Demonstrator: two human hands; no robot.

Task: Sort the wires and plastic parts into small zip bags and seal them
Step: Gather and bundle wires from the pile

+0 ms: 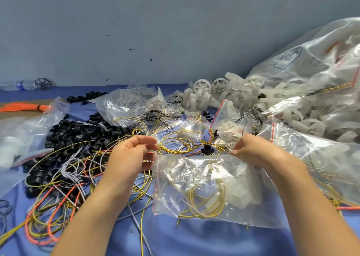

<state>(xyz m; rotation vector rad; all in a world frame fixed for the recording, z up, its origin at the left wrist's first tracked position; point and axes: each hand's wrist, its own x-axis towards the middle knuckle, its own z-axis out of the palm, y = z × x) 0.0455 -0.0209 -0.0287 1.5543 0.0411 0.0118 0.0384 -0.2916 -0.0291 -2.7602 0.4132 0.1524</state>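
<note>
Your two bare forearms reach in from the near edge, angled toward each other over a blue cloth (194, 240). Your left hand (128, 154) is curled, palm turned right, thumb and fingertips pinching the far left corner of a clear zip bag (194, 170). Your right hand (253, 148) is knuckles up, fingers bent down and pinching the bag's far right corner. The bag hangs between your hands, mouth stretched along its far edge, body sagging toward you onto the cloth. Inside it lie looped yellow wires (206, 207) and a white plastic part (239, 187).

Left of your left arm sprawl loose wires (58, 207) in orange, yellow and grey, tangled into a heap of black plastic rings (74, 135). Just beyond the bag, more yellow loops (175, 143) lie on the cloth. Right of your right hand rest filled zip bags (321, 158). Farther right, white plastic wheels (224, 94) spill from large clear sacks (311, 61). An orange wire bundle (19, 106) lies far left.
</note>
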